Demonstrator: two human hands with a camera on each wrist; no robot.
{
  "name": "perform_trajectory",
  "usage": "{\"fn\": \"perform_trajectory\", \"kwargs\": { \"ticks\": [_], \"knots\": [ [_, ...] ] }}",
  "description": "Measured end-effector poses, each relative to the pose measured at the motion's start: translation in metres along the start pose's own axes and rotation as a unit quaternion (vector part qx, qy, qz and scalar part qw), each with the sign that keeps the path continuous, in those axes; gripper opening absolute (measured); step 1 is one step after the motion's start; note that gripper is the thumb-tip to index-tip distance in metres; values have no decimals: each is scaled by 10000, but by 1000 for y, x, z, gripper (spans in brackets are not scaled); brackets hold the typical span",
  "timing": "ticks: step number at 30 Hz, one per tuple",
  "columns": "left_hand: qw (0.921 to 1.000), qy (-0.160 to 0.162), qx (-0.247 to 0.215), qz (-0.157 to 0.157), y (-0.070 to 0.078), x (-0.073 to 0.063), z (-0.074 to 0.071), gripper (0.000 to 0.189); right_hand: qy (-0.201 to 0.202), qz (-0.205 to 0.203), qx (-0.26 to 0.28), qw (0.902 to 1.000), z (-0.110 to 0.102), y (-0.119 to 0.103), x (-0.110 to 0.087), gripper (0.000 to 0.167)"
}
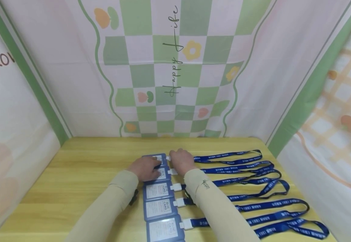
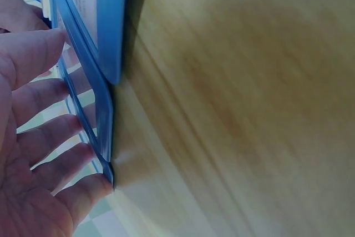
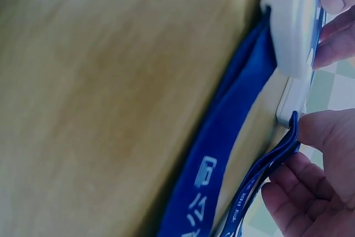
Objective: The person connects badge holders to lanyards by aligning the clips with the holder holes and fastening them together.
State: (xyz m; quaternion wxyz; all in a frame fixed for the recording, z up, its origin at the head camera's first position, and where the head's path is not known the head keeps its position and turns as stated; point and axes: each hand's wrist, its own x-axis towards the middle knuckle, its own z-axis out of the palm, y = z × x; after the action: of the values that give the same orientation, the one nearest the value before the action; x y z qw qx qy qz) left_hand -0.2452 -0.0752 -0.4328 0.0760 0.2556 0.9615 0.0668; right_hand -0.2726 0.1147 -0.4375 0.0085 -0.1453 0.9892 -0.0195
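Note:
Blue ID card holders (image 1: 160, 190) lie in a column on the table, each with a white clip (image 1: 176, 187) and a navy printed lanyard stretching to the right. My left hand (image 1: 145, 169) rests over the top two holders. Its spread fingers touch the far holder's blue edge (image 2: 102, 112) in the left wrist view. At the far lanyard (image 1: 223, 156), my right hand (image 1: 181, 162) pinches the strap (image 3: 283, 151) between thumb and fingers, just behind its white clip (image 3: 293, 101). Another clip (image 3: 288, 26) with its wide strap lies closer to the right wrist camera.
The wooden table (image 1: 96, 164) ends at a patterned cloth backdrop (image 1: 166, 74). Cloth hangs on both sides too. Several looped lanyards (image 1: 278, 205) spread over the table's right half, partly under my right forearm. The nearest holder (image 1: 164, 228) runs toward the bottom of the head view.

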Motion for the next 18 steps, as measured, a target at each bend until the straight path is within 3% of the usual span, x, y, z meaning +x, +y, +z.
{"fn": "perform_trajectory", "kwargs": {
  "ticks": [18],
  "knots": [
    [9999, -99, -119, -70, 0, 0, 2, 59, -151, -217, -60, 9996, -7, -3, 0, 9]
  ]
}}
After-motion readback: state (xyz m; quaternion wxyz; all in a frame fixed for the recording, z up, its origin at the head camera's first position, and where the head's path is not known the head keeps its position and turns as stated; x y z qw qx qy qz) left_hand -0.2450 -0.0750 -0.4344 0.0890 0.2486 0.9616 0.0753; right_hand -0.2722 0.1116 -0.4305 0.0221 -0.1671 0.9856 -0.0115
